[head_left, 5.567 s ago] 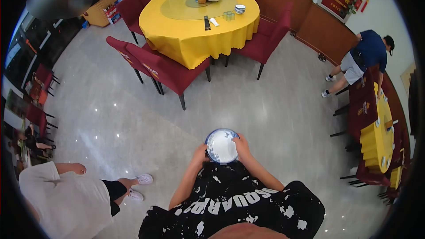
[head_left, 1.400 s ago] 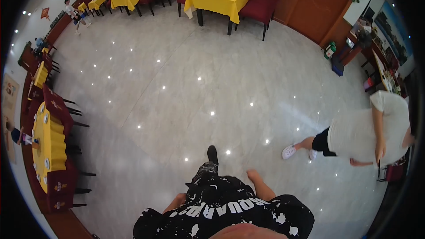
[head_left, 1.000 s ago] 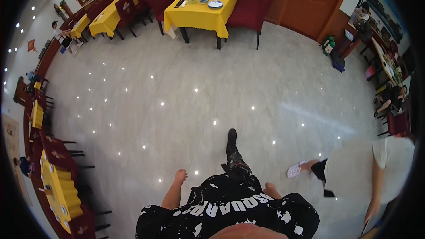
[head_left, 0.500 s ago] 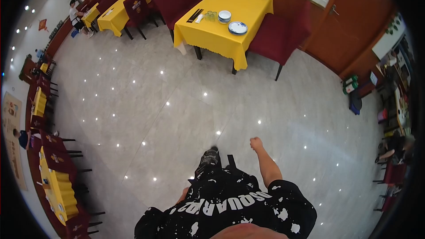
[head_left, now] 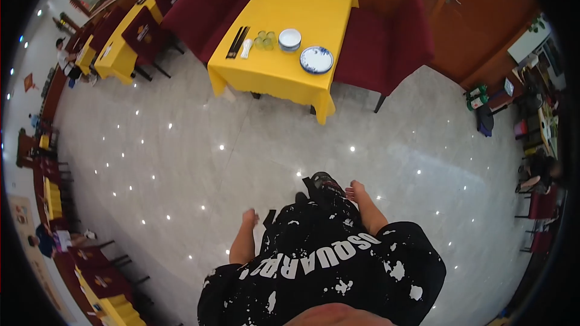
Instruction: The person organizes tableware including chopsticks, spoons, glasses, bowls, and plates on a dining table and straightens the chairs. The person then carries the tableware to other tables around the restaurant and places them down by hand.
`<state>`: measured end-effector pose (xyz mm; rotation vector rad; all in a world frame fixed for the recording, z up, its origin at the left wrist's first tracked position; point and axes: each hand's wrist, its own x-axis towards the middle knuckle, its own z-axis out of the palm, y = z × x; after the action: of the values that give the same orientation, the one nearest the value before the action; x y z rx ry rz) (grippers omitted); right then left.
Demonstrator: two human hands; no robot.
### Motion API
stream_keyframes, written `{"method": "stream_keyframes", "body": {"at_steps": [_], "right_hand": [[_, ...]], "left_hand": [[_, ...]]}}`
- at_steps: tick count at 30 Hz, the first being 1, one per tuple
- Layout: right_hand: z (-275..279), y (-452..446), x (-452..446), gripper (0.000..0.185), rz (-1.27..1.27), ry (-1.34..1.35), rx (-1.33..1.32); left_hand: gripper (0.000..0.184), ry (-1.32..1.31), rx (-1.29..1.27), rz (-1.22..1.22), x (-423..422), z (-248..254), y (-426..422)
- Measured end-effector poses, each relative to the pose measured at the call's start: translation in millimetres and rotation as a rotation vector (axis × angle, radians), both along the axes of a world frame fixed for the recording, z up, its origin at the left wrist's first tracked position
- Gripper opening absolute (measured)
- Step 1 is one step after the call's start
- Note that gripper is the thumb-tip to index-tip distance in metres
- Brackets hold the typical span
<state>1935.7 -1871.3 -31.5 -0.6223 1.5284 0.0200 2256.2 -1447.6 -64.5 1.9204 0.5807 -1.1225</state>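
Note:
My left hand (head_left: pixel 249 218) hangs at my left side over the floor, fingers loosely parted and holding nothing that I can see. On the other side, my right hand (head_left: pixel 356 191) is beside my thigh, its fingers loose and apart, touching nothing. Ahead stands a table with a yellow tablecloth (head_left: pixel 290 6). On its near half lie a patterned plate (head_left: pixel 316 60), a stack of small bowls (head_left: pixel 290 40), several glasses (head_left: pixel 264 40), black chopsticks (head_left: pixel 238 43) and a white spoon-like piece (head_left: pixel 246 49).
Dark red chairs (head_left: pixel 374 42) flank the table. A wooden door (head_left: pixel 483 30) stands at the right, near green bottles (head_left: pixel 476 97). More yellow-covered tables (head_left: pixel 124 42) run along the left, with a person (head_left: pixel 64 60) by one. Another person (head_left: pixel 45 241) is at lower left. Grey tiled floor (head_left: pixel 199 169) lies between.
The table and its dishes have come nearer and appear larger. My left hand has come into fuller view, and my right hand's fingers have loosened. My other leg is now forward.

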Motion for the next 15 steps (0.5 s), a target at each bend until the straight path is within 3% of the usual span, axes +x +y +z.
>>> {"method": "stream_keyframes", "body": {"at_steps": [3, 8, 9, 12, 15], "right_hand": [[-20.7, -70.8, 37.7, 0.043, -0.250, -0.039, 0.047], [-44.9, -219.1, 161.3, 0.039, -0.187, -0.187, -0.151], [-19.8, -246.9, 196.4, 0.037, -0.151, -0.184, -0.154], [20.4, -310.7, 296.5, 0.034, -0.081, -0.207, -0.414], [10.5, -373.9, 356.3, 0.041, -0.002, -0.064, -0.778]], "left_hand": [[0.036, -0.161, -0.199, -0.078, 118.8, 33.9, -134.3], [0.034, -0.352, -0.392, -0.148, 198.5, 90.3, -314.3], [0.034, -0.330, -0.402, -0.175, 212.5, 85.8, -352.4], [0.038, -0.247, -0.383, -0.271, 238.0, 69.3, -422.5], [0.041, -0.194, -0.445, -0.290, 222.9, 104.7, -491.9]]}}
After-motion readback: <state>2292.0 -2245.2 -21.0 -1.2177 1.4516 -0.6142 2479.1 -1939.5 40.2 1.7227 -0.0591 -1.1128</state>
